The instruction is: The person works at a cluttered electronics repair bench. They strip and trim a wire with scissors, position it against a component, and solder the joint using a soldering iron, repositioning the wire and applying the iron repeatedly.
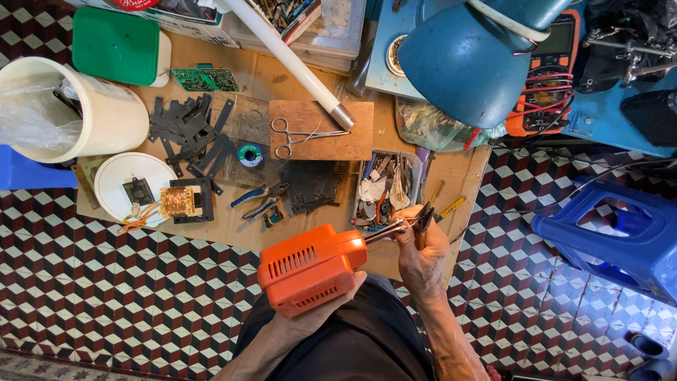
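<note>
My left hand (321,314) grips an orange soldering gun (310,267) from below, its metal tip pointing right. My right hand (422,255) holds a small dark tool, seemingly pliers (423,220), closed around the gun's tip (389,230). Both hands are above my lap, at the near edge of a low wooden board (437,176). Just beyond the hands stands a small tray of mixed tools (386,189).
On the board lie a copper coil on a black frame (185,201), blue-handled pliers (255,197), black metal laminations (187,127), scissors-like forceps (296,135) on a wood block, a solder spool (249,155), a white bucket (67,106) and a blue lamp (469,60). A blue plastic stool (617,229) stands right.
</note>
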